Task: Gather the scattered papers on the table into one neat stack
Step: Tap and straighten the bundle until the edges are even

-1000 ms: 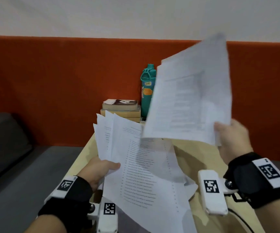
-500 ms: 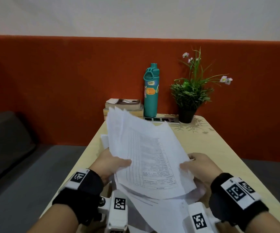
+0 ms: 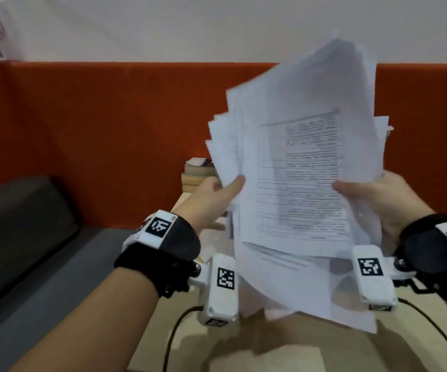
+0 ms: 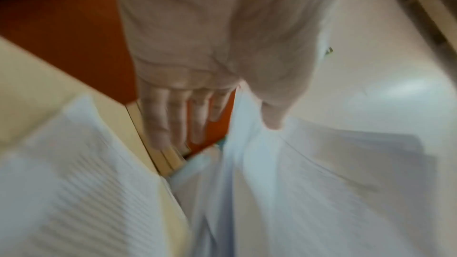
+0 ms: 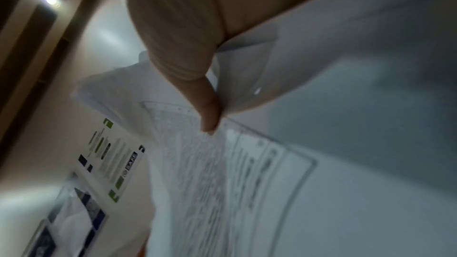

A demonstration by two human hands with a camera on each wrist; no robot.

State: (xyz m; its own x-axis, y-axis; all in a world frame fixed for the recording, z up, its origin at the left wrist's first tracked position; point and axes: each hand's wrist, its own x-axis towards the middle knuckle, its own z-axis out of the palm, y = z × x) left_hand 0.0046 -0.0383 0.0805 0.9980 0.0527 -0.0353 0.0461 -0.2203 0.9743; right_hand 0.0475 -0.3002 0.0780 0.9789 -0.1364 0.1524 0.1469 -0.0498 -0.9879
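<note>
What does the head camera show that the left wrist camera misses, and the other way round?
Only the head view: the right hand gripping the loose bundle of white printed papers, and both wrist cameras. Only the left wrist view: the left hand's four straight fingers behind the sheets. Both: left thumb on the papers, pale wooden table, another printed sheet lying there.

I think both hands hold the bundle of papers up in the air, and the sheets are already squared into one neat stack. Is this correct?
Not quite. The left hand and right hand do hold the papers up, but the sheets are not squared: in the head view their edges fan out unevenly at the top left and bottom.
</note>
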